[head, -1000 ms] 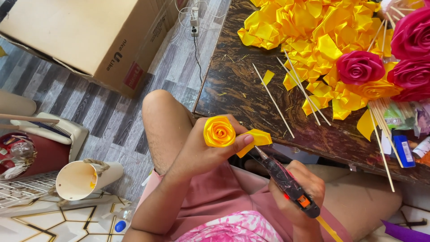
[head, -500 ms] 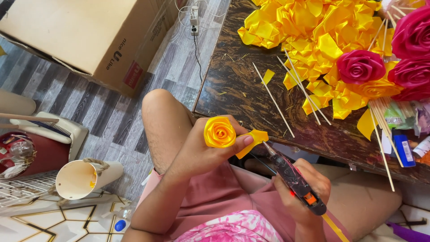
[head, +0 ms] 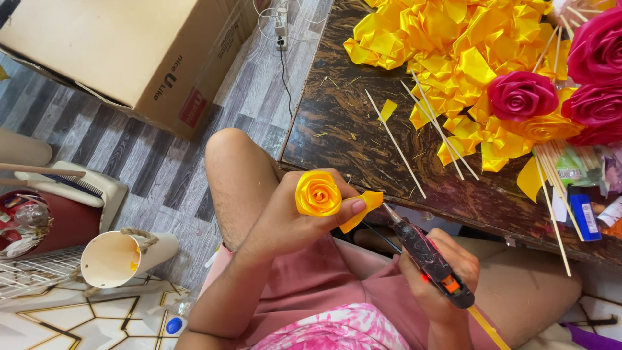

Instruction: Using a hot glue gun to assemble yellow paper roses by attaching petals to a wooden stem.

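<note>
Left hand [head: 291, 210] is clamped on a yellow ribbon rose [head: 318, 193] above the lap, loose ribbon tail [head: 363, 206] pinned by the thumb and turned toward the nozzle of the glue gun [head: 431, 262] gripped in the right hand [head: 444, 279], beside the tabletop [head: 337, 123].

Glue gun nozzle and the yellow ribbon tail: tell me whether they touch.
Cannot tell: in the head view the glue gun nozzle sits right beside the yellow ribbon tail.

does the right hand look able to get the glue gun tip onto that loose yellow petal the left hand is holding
Probably yes. The glue gun in the right hand already points at the yellow petal, its tip just beside it, and nothing lies between. The left hand holds the petal out, exposed.
</note>
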